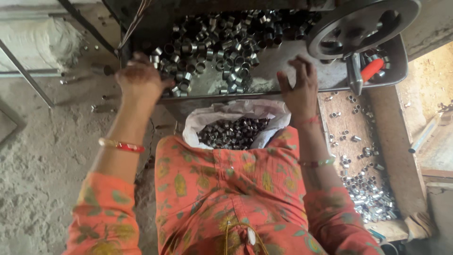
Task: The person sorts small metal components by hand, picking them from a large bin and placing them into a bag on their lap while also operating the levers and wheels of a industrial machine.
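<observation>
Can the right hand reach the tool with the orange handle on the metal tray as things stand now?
Probably yes. The right hand rests at the grey metal tray's front edge, and the orange-handled tool lies to its right on the same tray. Nothing visible stands between them; the dark wheel sits further back.

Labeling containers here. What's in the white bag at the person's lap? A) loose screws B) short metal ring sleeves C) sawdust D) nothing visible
B: the white bag is open and filled with short dark metal sleeves, the same kind as those piled on the metal tray above it, where the left hand rests.
</observation>
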